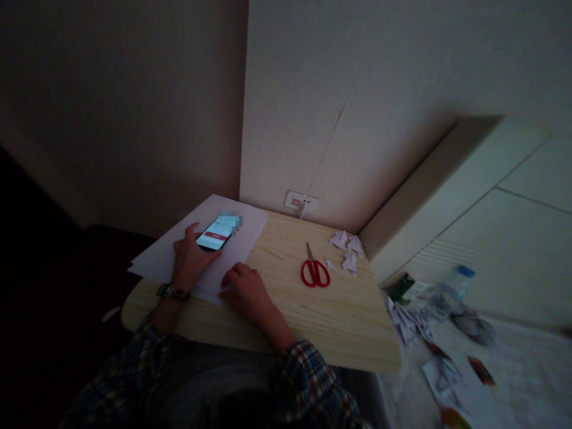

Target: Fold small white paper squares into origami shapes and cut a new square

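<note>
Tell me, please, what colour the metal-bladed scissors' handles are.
Red looped handles, clearest in the head view.

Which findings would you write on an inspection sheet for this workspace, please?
Surface: wood-grain table, beside a pale wall.
Job's things: smartphone, screen lit, above white paper sheets.
Clutter: red-handled scissors, blades apparently closed; folded paper pieces to their right.
Hands: left hand holds the smartphone; right hand rests at the sheets' edge, grip unclear.
Cables: white plug in the wall outlet; its lead cannot be traced.
Surroundings: dim light; at right, blurred items, including a blue-capped clear bottle.
</note>
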Demonstrator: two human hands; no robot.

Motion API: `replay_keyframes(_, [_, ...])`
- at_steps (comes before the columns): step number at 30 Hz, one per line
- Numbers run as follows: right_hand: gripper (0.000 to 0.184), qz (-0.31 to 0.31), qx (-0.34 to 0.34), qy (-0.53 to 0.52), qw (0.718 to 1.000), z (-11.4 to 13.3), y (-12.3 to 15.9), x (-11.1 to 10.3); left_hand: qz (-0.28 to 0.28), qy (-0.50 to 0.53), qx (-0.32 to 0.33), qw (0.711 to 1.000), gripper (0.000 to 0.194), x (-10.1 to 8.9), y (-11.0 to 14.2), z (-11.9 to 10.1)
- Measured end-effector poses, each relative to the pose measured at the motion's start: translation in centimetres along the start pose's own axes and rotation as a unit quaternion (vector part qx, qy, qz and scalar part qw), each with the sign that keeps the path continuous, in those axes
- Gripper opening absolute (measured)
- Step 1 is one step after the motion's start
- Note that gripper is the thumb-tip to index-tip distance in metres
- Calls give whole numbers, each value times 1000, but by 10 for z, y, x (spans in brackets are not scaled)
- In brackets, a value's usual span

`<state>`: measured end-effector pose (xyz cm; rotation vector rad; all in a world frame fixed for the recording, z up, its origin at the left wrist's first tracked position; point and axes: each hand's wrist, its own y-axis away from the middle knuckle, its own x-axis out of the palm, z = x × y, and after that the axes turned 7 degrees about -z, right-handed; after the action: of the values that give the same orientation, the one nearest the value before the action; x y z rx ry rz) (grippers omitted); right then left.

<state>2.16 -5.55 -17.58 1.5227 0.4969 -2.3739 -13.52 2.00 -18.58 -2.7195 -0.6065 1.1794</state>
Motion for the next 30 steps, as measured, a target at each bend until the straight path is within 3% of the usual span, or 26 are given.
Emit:
replay_keyframes(9, [14,-3,1,39,999,7,0,-2,4,1,7,1000,88,1,-1,0])
replay_keyframes(19, [20,-8,-40,70,997,12,3,-1,-2,5,11,1000,86,1,-2,1])
replay_keyframes(30, [18,-22,-17,79,996,12,4,-2,-15,3,20,1000,85,4,-3,5])
